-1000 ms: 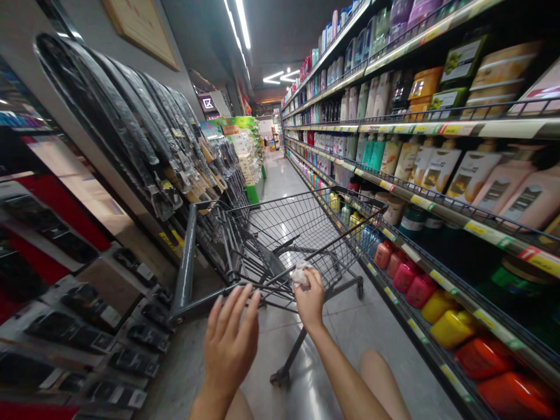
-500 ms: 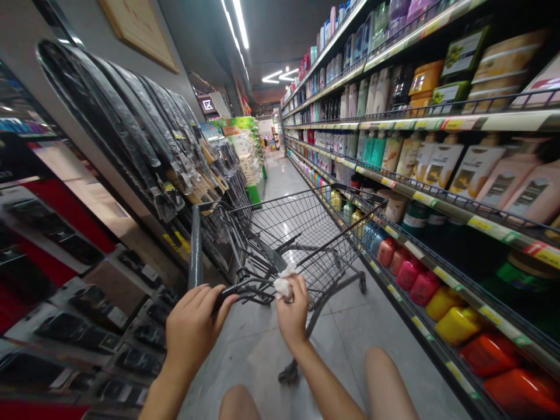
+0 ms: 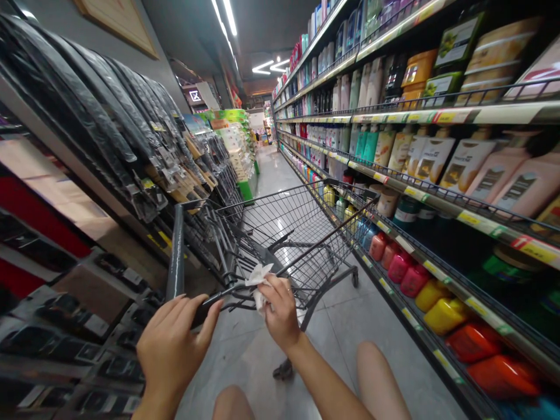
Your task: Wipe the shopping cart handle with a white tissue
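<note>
A dark wire shopping cart (image 3: 301,233) stands in the aisle, turned at an angle in front of me. My left hand (image 3: 175,338) is wrapped round the black corner of its handle frame, thumb on the near side. Pinched in the fingers of my right hand (image 3: 280,309) is a crumpled white tissue (image 3: 258,275), pressed against the thin dark rail of the cart. The rail under the tissue is partly hidden. A grey handle bar (image 3: 175,254) rises at the cart's left side.
To the right, shelves (image 3: 437,116) hold several rows of bottles and jars. Plastic-wrapped black goods (image 3: 96,105) hang on the left, with boxed items (image 3: 79,326) below. Both my knees show at the bottom, above grey floor tiles (image 3: 336,326). Green-edged stacks (image 3: 236,146) stand farther along.
My right hand has slid left along the rail with the tissue, closer to my left hand. The left hand keeps its grip, and the view has shifted slightly to the right.
</note>
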`<act>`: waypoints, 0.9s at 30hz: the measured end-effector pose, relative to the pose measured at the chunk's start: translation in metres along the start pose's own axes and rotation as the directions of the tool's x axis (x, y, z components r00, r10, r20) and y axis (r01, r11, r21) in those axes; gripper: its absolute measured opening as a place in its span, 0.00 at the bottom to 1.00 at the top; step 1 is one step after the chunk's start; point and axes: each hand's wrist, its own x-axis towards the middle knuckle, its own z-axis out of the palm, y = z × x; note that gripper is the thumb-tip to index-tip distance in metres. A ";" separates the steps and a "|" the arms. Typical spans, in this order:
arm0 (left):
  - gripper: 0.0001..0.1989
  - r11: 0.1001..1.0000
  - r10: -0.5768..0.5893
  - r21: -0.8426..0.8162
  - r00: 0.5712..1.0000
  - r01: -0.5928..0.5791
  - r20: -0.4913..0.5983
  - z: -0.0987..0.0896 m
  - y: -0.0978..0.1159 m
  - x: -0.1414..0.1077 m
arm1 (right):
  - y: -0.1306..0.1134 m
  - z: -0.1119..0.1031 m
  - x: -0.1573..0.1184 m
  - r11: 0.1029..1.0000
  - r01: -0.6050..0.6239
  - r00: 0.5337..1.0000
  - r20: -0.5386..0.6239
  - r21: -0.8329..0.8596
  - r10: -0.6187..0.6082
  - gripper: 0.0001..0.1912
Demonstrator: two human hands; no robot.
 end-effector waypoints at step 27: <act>0.13 0.999 -0.033 0.011 0.999 0.033 0.033 -0.003 0.019 0.003 | 0.068 -0.015 -0.039 0.707 -0.646 0.663 -0.249 0.287 0.706 0.26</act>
